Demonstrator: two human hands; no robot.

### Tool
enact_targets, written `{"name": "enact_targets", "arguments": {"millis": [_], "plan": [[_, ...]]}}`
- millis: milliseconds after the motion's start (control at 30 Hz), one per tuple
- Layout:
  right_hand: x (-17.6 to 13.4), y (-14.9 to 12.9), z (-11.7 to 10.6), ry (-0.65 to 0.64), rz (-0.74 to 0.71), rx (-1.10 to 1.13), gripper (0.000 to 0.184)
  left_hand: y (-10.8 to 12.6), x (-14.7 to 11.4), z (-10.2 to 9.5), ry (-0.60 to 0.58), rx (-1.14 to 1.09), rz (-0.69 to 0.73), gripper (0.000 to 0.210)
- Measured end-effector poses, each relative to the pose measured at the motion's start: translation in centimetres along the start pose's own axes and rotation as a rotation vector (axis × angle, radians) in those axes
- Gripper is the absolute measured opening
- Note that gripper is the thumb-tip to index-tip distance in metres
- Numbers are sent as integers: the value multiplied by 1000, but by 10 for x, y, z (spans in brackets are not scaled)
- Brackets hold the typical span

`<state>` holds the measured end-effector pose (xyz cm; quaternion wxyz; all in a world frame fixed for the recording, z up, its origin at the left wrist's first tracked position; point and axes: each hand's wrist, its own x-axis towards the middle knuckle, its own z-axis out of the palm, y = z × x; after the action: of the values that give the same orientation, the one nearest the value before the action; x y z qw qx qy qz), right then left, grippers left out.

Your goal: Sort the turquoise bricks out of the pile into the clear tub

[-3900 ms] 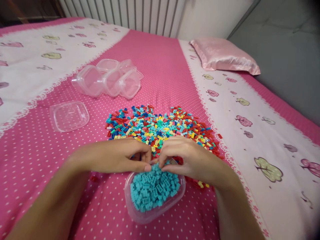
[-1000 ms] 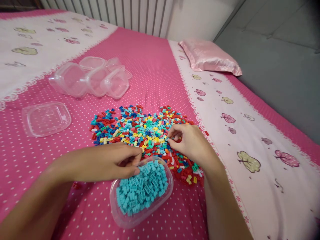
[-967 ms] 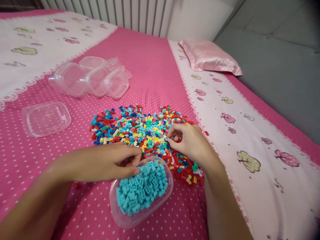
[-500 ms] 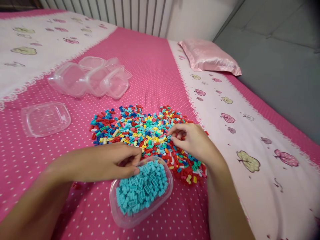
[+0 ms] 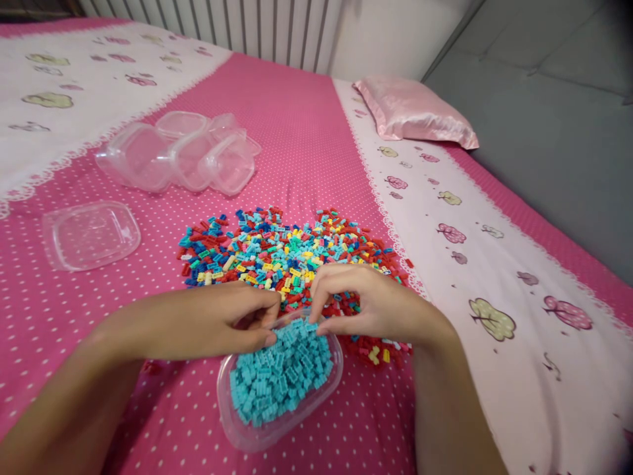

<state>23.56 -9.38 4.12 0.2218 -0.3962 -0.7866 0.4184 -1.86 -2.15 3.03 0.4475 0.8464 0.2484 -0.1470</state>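
A clear plastic container heaped with turquoise building bricks sits on the pink bedding. My left hand is closed at its upper left rim, the thumb reaching over the edge beside the bricks. Over the upper right rim, my right hand has thumb and forefinger in a pinch, with a small turquoise brick at the fingertips, right above the heap. Just beyond both hands spreads a pile of mixed coloured building bricks, partly hidden by the right hand.
Several clear containers lie stacked together at the back left. A clear lid rests flat nearer on the left. A pink pillow lies at the back right, beside a grey padded panel.
My right hand has moved from the mixed pile down and left to the container, bringing a turquoise brick. My left hand and the container have stayed put.
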Motion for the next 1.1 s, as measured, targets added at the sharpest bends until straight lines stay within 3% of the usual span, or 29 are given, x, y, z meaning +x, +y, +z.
{"name": "enact_targets", "arguments": {"millis": [267, 533, 733, 1100], "plan": [[-2, -2, 3, -15, 116, -71, 15, -1, 0, 0, -28, 8, -17, 26], [0, 3, 4, -18, 131, -114, 29, 2, -1, 0, -15, 4, -26, 29], [-2, 4, 1, 2, 121, -118, 13, 1, -1, 0, -8, 3, -15, 28], [3, 0, 7, -17, 109, -164, 16, 0, 0, 0, -13, 9, -10, 28]]}}
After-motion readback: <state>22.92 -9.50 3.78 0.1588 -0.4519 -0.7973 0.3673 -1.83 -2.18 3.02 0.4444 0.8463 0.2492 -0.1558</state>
